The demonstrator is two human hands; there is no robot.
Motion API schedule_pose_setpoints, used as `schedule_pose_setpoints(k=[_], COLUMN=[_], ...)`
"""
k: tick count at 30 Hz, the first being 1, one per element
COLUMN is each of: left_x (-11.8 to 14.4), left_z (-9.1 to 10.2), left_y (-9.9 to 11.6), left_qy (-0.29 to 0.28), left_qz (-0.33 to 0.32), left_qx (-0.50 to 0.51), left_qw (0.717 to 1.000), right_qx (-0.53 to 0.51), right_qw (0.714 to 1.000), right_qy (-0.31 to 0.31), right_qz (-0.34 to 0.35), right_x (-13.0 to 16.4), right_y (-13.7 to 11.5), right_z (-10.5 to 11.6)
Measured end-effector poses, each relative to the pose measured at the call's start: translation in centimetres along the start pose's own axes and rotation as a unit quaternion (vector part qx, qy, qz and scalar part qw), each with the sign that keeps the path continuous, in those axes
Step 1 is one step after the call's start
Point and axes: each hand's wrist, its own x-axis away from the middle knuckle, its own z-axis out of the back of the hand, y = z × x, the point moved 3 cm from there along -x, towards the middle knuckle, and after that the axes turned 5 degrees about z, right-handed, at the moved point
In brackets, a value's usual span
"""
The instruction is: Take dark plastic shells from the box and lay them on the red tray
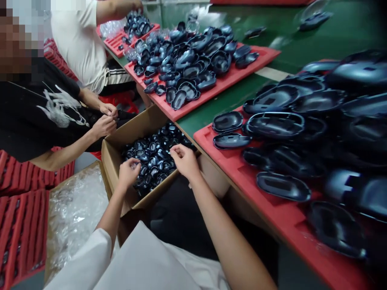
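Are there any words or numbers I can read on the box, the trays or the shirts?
None can be read.
Black shirt: a white print, no clear letters.
Cardboard box: plain.
Red trays: no labels.
Dark plastic shells: any markings too blurred.

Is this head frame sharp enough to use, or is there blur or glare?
Head view: both hands, left hand and right hand, over the cardboard box are sharp; dark shells at right smear with blur; glossy highlights glare on far pile.

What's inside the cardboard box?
The cardboard box holds a heap of small dark glossy plastic shells. The left hand and right hand cover some; the box bottom is hidden.
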Motion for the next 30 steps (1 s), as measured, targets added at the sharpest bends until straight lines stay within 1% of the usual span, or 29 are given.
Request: schedule_pose_setpoints(k=[2,3,5,6,7,8,9,10,11,12,13,14,16,17,18,19,20,22,24,25,26,28,30], left_x=[0.0,0.3,1.2,1.8,2.3,2.8,3.2,3.4,3.4,3.4,3.3,3.3,3.3,3.4,3.6,3.7,3.9,4.2,4.3,4.3,4.3,4.3,4.3], left_z=[1.9,2.6,3.3,3.4,3.2,3.0,2.7,2.4,2.1,1.9,1.8,1.7,1.5,1.5,1.4,1.4,1.3,1.0,0.7,0.6,0.5,0.5,0.6], left_y=[0.2,0.0,-1.0,-1.8,-2.5,-3.3,-3.9,-4.4,-4.8,-5.1,-5.3,-5.4,-5.8,-6.0,-6.3,-6.5,-6.8,-7.1,-7.2,-7.1,-7.0,-6.8,-6.5], left_qy=[0.057,0.075,0.095,0.098,0.099,0.098,0.095,0.089,0.081,0.075,0.071,0.070,0.073,0.076,0.078,0.081,0.087,0.098,0.106,0.113,0.122,0.143,0.155], left_qz=[-0.044,-0.052,-0.034,-0.015,0.006,0.026,0.040,0.048,0.051,0.051,0.051,0.053,0.057,0.059,0.060,0.063,0.068,0.076,0.077,0.075,0.074,0.068,0.055], left_qx=[0.120,0.169,0.255,0.296,0.338,0.379,0.418,0.454,0.485,0.510,0.529,0.541,0.551,0.555,0.559,0.563,0.565,0.560,0.550,0.543,0.531,0.485,0.423], left_qw=[0.990,0.981,0.962,0.950,0.936,0.920,0.903,0.885,0.869,0.855,0.844,0.837,0.829,0.826,0.823,0.820,0.818,0.819,0.825,0.829,0.835,0.860,0.891], right_qx=[0.018,0.037,0.096,0.135,0.178,0.222,0.260,0.288,0.305,0.310,0.307,0.317,0.366,0.379,0.385,0.385,0.382,0.394,0.434,0.454,0.467,0.465,0.436], right_qw=[1.000,0.999,0.994,0.987,0.974,0.951,0.915,0.867,0.807,0.739,0.673,0.611,0.480,0.441,0.413,0.398,0.395,0.404,0.415,0.416,0.415,0.419,0.440], right_qy=[-0.007,-0.013,-0.044,-0.075,-0.124,-0.190,-0.274,-0.366,-0.457,-0.541,-0.605,-0.648,-0.716,-0.729,-0.738,-0.743,-0.743,-0.733,-0.715,-0.708,-0.703,-0.702,-0.701], right_qz=[0.001,0.004,0.024,0.044,0.072,0.104,0.139,0.178,0.216,0.255,0.295,0.326,0.352,0.361,0.369,0.377,0.383,0.380,0.359,0.347,0.340,0.341,0.352], right_x=[0.3,0.3,0.1,-0.2,-0.4,-0.4,-0.3,0.3,1.1,2.2,3.5,4.6,6.6,7.2,7.6,7.8,7.8,7.3,6.5,6.1,5.8,5.3,4.5], right_y=[0.1,0.1,0.1,0.1,0.0,0.0,0.0,0.1,0.3,0.7,1.2,1.9,4.2,5.4,6.5,7.5,8.4,9.9,11.0,11.4,11.7,12.0,11.9], right_z=[0.3,0.3,-0.2,-0.9,-2.0,-3.6,-5.6,-7.8,-10.2,-12.5,-14.7,-16.5,-19.2,-20.1,-20.6,-20.9,-21.0,-21.0,-21.0,-21.1,-21.1,-21.0,-20.4])
